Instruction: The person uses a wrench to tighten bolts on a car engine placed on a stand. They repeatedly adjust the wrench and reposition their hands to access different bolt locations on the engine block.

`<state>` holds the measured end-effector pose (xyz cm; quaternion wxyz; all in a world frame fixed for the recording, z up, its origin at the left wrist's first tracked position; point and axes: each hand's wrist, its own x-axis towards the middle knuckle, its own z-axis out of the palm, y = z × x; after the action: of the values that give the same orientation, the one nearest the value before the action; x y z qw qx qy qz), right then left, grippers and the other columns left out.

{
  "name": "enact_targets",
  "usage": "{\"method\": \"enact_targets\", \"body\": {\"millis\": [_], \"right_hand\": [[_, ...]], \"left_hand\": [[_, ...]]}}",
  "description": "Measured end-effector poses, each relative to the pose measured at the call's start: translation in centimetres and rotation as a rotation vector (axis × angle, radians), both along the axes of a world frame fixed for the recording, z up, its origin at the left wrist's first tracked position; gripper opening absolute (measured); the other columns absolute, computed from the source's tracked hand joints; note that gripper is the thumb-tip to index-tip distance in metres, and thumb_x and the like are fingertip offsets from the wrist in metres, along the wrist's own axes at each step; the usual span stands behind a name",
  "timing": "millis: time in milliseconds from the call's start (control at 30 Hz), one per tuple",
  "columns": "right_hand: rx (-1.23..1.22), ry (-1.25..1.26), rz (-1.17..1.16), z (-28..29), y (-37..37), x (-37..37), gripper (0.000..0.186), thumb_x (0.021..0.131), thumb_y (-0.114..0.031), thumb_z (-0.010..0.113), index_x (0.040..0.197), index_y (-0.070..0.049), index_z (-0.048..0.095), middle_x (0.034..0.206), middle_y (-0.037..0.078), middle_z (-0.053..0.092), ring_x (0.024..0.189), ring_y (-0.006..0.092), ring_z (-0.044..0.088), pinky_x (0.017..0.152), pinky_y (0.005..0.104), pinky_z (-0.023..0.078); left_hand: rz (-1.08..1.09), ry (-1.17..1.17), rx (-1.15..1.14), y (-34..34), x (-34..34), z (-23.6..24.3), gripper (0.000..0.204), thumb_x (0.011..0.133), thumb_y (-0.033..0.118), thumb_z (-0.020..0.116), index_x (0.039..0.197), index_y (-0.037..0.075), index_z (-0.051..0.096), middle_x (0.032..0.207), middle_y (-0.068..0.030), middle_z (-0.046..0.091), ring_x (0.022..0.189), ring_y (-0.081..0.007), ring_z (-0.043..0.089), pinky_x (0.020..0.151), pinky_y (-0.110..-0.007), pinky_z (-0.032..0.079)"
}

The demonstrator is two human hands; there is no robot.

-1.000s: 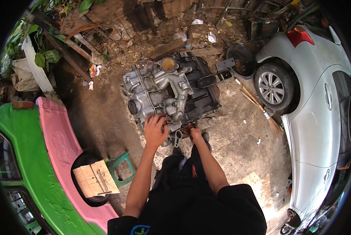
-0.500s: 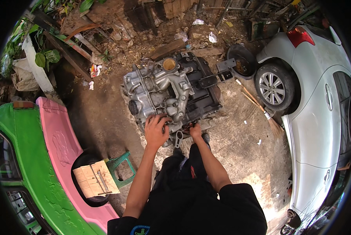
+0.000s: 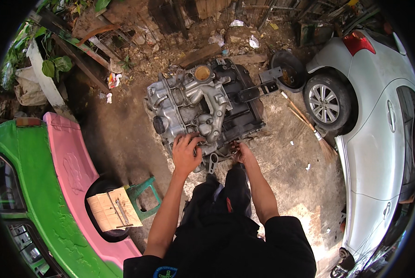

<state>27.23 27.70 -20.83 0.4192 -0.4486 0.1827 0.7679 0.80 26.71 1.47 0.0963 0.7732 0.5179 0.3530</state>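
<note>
At the engine [image 3: 211, 111], both hands [image 3: 186, 152] [image 3: 244, 153].

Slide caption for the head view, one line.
Left hand on an engine, right hand at its near edge; green-and-pink vehicle at left, silver car at right.

Outdoor vehicle-repair yard, bare engine [image 3: 207, 102] on stained concrete ground [image 3: 119, 134], silver car [image 3: 369, 134] at right, green-and-pink vehicle [image 3: 73, 171] at left, tools [image 3: 118, 211] on cardboard [image 3: 101, 213], littered earth bank [image 3: 193, 41] behind.
</note>
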Motion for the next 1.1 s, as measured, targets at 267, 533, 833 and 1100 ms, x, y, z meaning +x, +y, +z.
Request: {"method": "enact_targets", "body": {"millis": [267, 533, 833, 1100], "right_hand": [[0.062, 0.085, -0.130, 0.2, -1.6, -1.0, 0.023, 0.107, -0.010, 0.042, 0.099, -0.005, 0.062, 0.079, 0.006, 0.060, 0.060, 0.0124, 0.051, 0.061, 0.0286, 0.053], [0.138, -0.195, -0.080, 0.8, -2.3, -4.1, 0.009, 0.106, -0.003, 0.049, 0.110, -0.003, 0.057, 0.085, 0.013, 0.062, 0.071, 0.0258, 0.061, 0.074, 0.0434, 0.063], [0.198, -0.470, 0.023, 0.1, -2.4, -6.8, 0.045, 0.092, 0.013, 0.034, 0.135, -0.001, 0.037, 0.109, 0.023, 0.063, 0.090, 0.0348, 0.071, 0.082, 0.0511, 0.069], [0.278, -0.627, 0.120, -4.7, -2.3, -7.0, 0.062, 0.090, 0.008, 0.044, 0.150, 0.003, 0.033, 0.126, 0.024, 0.060, 0.107, 0.0372, 0.070, 0.084, 0.0468, 0.066]], "left_hand": [[-0.008, 0.005, -0.011, 0.0, 0.0, 0.1, 0.029, 0.077, 0.003, 0.062, 0.101, 0.013, 0.073, 0.115, -0.0056, 0.071, 0.103, -0.0299, 0.068, 0.106, -0.049, 0.046], [-0.004, -0.026, 0.005, 0.1, 0.1, 0.1, 0.031, 0.073, 0.000, 0.061, 0.099, 0.011, 0.074, 0.113, -0.0056, 0.073, 0.104, -0.0298, 0.068, 0.105, -0.048, 0.046], [-0.004, -0.020, -0.002, 0.1, 0.1, 0.2, 0.031, 0.074, 0.000, 0.060, 0.099, 0.011, 0.075, 0.111, -0.0057, 0.073, 0.104, -0.0303, 0.068, 0.104, -0.048, 0.046], [0.006, -0.015, -0.007, 0.1, 0.1, 0.2, 0.030, 0.074, 0.000, 0.060, 0.098, 0.011, 0.075, 0.111, -0.0053, 0.073, 0.103, -0.0300, 0.069, 0.105, -0.048, 0.046]]}}
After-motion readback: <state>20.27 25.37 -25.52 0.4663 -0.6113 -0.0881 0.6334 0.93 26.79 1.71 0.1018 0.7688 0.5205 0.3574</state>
